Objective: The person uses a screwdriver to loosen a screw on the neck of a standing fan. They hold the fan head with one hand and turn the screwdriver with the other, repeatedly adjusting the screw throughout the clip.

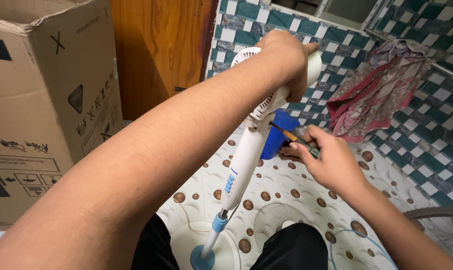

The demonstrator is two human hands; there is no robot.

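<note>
The white fan motor housing (266, 85) sits at the top of its white stand column (244, 165), tilted toward me, and my left hand (286, 60) is clamped around its upper end. My right hand (331, 160), just below and to the right of my left, is closed on a screwdriver (286, 134) whose tip meets the housing's neck. Behind the screwdriver stands a blue plastic container (279, 135). The column runs down to a round white base (206, 245) between my knees. A patterned cloth (381, 90) hangs beyond my right hand; a cardboard box (41, 110) stands far left of my left arm.
</note>
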